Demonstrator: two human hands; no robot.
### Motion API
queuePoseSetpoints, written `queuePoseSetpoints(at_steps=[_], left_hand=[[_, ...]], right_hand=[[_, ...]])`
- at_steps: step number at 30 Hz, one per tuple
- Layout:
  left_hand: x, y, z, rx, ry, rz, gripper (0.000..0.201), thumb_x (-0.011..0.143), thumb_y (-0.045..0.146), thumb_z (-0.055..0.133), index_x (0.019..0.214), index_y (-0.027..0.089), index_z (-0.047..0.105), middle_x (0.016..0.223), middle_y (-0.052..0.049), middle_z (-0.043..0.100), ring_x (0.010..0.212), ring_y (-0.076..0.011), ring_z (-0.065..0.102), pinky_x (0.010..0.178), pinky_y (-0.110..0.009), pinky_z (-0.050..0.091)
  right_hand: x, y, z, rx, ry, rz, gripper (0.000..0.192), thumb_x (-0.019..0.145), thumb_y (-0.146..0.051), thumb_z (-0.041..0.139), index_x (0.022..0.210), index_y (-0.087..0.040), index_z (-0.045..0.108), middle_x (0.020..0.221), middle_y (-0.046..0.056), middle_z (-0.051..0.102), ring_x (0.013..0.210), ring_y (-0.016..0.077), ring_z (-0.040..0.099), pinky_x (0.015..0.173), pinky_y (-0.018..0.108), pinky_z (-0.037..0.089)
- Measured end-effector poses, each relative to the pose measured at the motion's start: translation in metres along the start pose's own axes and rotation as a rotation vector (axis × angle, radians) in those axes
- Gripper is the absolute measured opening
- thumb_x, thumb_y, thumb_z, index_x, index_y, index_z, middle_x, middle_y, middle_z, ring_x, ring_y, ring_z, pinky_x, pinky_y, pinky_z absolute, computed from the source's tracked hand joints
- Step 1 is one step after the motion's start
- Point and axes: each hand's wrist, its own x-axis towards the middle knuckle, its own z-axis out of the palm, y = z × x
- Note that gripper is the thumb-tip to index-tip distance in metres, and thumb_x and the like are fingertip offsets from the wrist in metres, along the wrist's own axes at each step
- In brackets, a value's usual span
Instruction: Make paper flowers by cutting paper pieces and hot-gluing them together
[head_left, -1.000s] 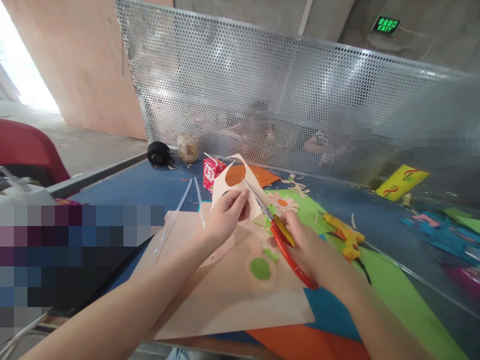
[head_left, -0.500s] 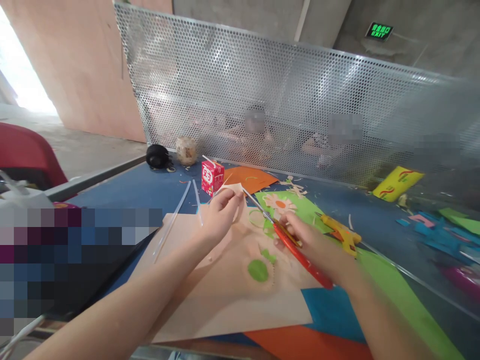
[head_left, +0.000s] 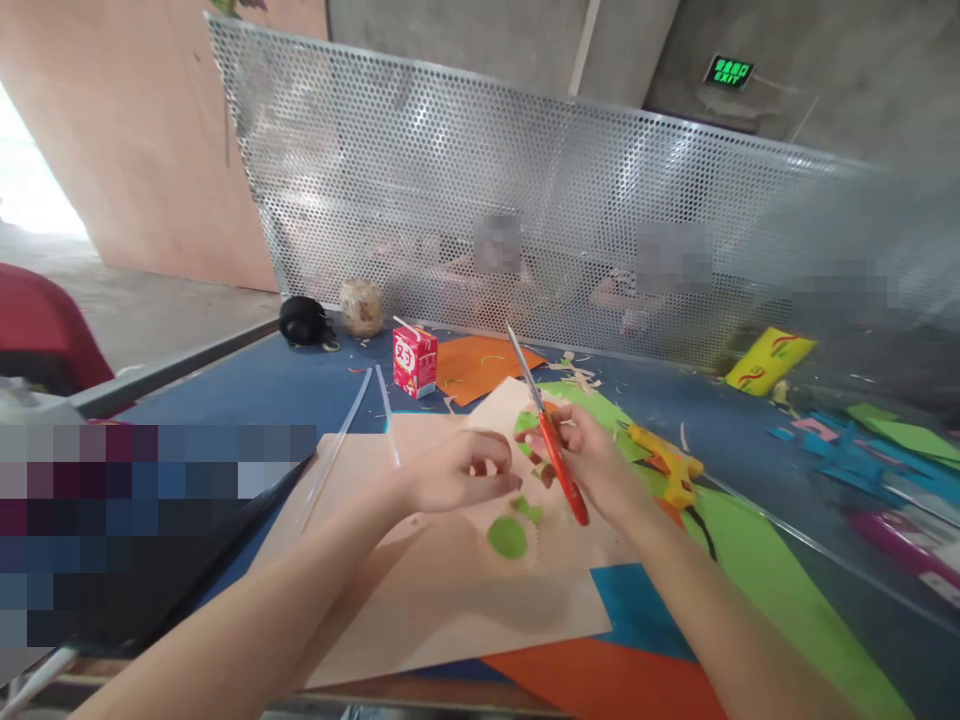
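Head: right hand (head_left: 589, 455) holds scissors (head_left: 553, 448); sign (head_left: 728, 72) reads "EXIT".

Scissors (head_left: 553, 450) had glossy plastic handles (head_left: 570, 490) and smooth metal blades (head_left: 526, 370); matt paper (head_left: 420, 610) lay along the desk's (head_left: 225, 385) near edge, a shiny metal screen (head_left: 450, 150) at its far edge.

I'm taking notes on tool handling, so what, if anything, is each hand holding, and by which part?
The right hand holds the scissors by the red handles. The left hand shows nothing held.
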Motion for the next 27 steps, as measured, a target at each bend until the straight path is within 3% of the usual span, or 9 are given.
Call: queuePoseSetpoints(at_steps=[3, 8, 14, 17, 19, 22, 24, 27], left_hand=[[0.001, -0.004, 0.006, 0.049, -0.153, -0.029, 0.022, 0.074, 0.027, 0.051, 0.054, 0.018, 0.049, 0.057, 0.002, 0.046, 0.053, -0.0101, 0.045, 0.049, -0.020, 0.036], [0.003, -0.013, 0.008, 0.024, -0.165, -0.131, 0.025, 0.075, 0.035, 0.049, 0.056, 0.019, 0.046, 0.054, 0.004, 0.043, 0.048, -0.0094, 0.039, 0.044, -0.020, 0.031], [0.005, -0.016, 0.005, 0.037, -0.110, -0.087, 0.017, 0.075, 0.033, 0.052, 0.067, 0.019, 0.057, 0.058, 0.002, 0.051, 0.053, -0.0103, 0.046, 0.048, -0.019, 0.035], [0.006, -0.014, 0.001, 0.023, -0.140, -0.172, 0.024, 0.079, 0.038, 0.044, 0.075, 0.019, 0.059, 0.063, 0.000, 0.059, 0.058, -0.0122, 0.054, 0.052, -0.020, 0.039], [0.007, -0.015, -0.006, 0.212, -0.059, -0.295, 0.030, 0.080, 0.041, 0.039, 0.072, 0.019, 0.059, 0.065, -0.001, 0.062, 0.059, -0.0131, 0.057, 0.054, -0.022, 0.040], [0.009, -0.024, -0.018, 0.556, 0.191, -0.461, 0.029, 0.078, 0.037, 0.039, 0.066, 0.018, 0.057, 0.067, -0.005, 0.061, 0.064, -0.0178, 0.057, 0.056, -0.027, 0.039], [0.009, -0.035, -0.026, 0.652, 0.310, -0.534, 0.027, 0.077, 0.037, 0.039, 0.081, 0.017, 0.057, 0.077, -0.009, 0.061, 0.073, -0.0219, 0.057, 0.060, -0.030, 0.039], [0.008, -0.049, -0.028, 0.750, 0.375, -0.618, 0.043, 0.069, 0.046, 0.049, 0.097, 0.014, 0.055, 0.093, -0.015, 0.058, 0.086, -0.0291, 0.055, 0.069, -0.036, 0.040]], right_hand=[[0.001, 0.005, -0.001, 0.041, 0.001, -0.082, 0.042, 0.059, -0.023, 0.071, 0.081, -0.021, 0.035, 0.074, -0.003, 0.058, 0.062, 0.0107, 0.057, 0.055, 0.022, 0.046], [0.000, 0.010, 0.001, 0.115, -0.058, -0.068, 0.039, 0.061, -0.017, 0.068, 0.081, -0.021, 0.035, 0.070, -0.005, 0.057, 0.054, 0.0072, 0.053, 0.050, 0.019, 0.041], [0.002, 0.011, 0.002, 0.087, -0.055, -0.109, 0.040, 0.060, -0.015, 0.068, 0.079, -0.022, 0.034, 0.069, -0.006, 0.057, 0.060, 0.0086, 0.055, 0.055, 0.020, 0.041], [0.007, 0.012, -0.001, 0.062, -0.035, -0.147, 0.040, 0.057, -0.016, 0.068, 0.078, -0.022, 0.034, 0.071, -0.005, 0.058, 0.063, 0.0103, 0.056, 0.057, 0.022, 0.041], [0.010, 0.011, -0.005, 0.066, -0.025, -0.155, 0.041, 0.055, -0.016, 0.068, 0.078, -0.022, 0.034, 0.070, -0.004, 0.058, 0.062, 0.0107, 0.055, 0.056, 0.022, 0.041], [0.012, 0.009, -0.010, 0.089, -0.040, -0.155, 0.038, 0.056, -0.013, 0.064, 0.080, -0.022, 0.035, 0.068, -0.006, 0.056, 0.057, 0.0090, 0.052, 0.052, 0.021, 0.038], [0.012, 0.006, -0.013, 0.088, -0.053, -0.175, 0.035, 0.058, -0.010, 0.058, 0.081, -0.022, 0.034, 0.068, -0.006, 0.055, 0.052, 0.0073, 0.048, 0.048, 0.020, 0.035], [0.012, 0.004, -0.013, 0.094, -0.074, -0.206, 0.033, 0.058, -0.011, 0.054, 0.080, -0.023, 0.033, 0.066, -0.006, 0.054, 0.047, 0.0073, 0.044, 0.041, 0.019, 0.030]])
